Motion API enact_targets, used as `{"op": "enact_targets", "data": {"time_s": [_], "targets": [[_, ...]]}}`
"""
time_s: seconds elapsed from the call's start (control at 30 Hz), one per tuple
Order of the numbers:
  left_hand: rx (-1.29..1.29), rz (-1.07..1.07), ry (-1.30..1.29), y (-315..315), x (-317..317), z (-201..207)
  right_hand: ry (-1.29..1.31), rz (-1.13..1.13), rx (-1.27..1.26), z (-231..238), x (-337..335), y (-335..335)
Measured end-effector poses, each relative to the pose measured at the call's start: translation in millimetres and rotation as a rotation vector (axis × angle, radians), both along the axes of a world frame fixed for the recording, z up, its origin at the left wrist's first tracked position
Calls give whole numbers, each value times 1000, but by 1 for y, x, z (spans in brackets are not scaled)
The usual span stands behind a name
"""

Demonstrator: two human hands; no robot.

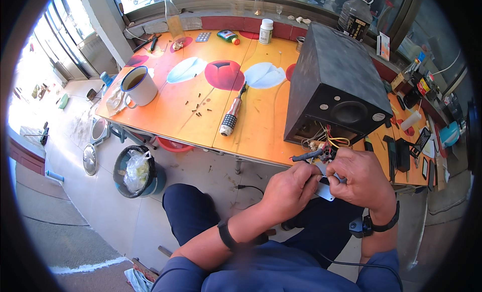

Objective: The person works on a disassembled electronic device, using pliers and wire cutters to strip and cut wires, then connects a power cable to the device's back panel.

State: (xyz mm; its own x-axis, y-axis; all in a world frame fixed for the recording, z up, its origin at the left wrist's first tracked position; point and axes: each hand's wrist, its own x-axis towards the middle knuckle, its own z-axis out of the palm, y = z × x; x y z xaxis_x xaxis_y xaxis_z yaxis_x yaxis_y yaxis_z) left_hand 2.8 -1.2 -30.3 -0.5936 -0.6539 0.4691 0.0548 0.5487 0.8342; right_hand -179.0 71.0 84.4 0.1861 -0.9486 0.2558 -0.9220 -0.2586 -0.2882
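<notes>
My left hand [291,185] and my right hand [359,177] meet above my lap, fingers closed in pinches at a small silvery metal plate [325,192]. Fingers cover much of the plate. Just beyond them, a bundle of red, yellow and dark wires [335,140] hangs out of the open lower front of a black speaker box [334,71]. A dark, thick cable end [307,155] sticks out to the left above my left hand. On the table left of the box lies a screwdriver [232,115] with a patterned handle, close to several small dark screws [197,107].
The flower-printed table [173,119] carries a white enamel mug [139,87] at left, with a white pill bottle [266,32] and a glass bottle [173,22] at the back. Black parts [402,154] lie at right. A lined bin [138,171] and a plug [242,187] are on the floor.
</notes>
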Motion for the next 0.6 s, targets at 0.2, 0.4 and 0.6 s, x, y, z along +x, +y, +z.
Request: {"op": "enact_targets", "data": {"time_s": [0.2,0.4,0.6], "targets": [[18,-13,-8,1,1,-1,-23,-18,-21,-1,1,1],[53,16,-21,4,1,0,-147,-101,-94,-3,5,6],[39,10,-27,3,1,1,-389,-371,-186,-21,0,37]]}}
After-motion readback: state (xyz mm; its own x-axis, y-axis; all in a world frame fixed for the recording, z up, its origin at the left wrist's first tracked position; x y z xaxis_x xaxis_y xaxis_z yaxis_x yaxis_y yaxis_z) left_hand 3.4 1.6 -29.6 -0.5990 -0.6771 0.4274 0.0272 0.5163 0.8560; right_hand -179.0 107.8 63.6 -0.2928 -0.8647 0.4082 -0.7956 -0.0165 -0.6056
